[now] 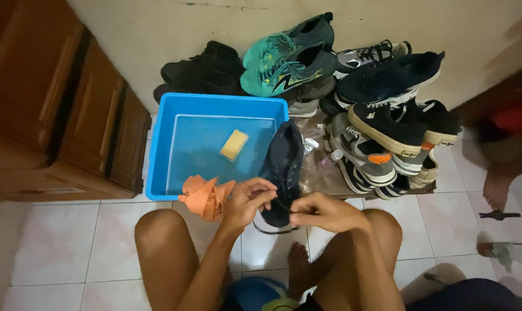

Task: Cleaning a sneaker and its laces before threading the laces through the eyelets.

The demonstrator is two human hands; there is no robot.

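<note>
Both my hands are at the dark navy canvas sneaker [282, 173] on the tiled floor — left hand [246, 201] and right hand [324, 212] fingers pinching its black lace; blue plastic tub [157, 144] of water just beside — shoe looks dry, washing not started.

One blue plastic tub [157, 150] at ten o'clock holds one yellow sponge [233, 144]. One orange cloth [205, 196] hangs on its rim. Two teal running shoes [284, 55] at twelve o'clock. One dark sneaker [283, 167] at centre.
</note>
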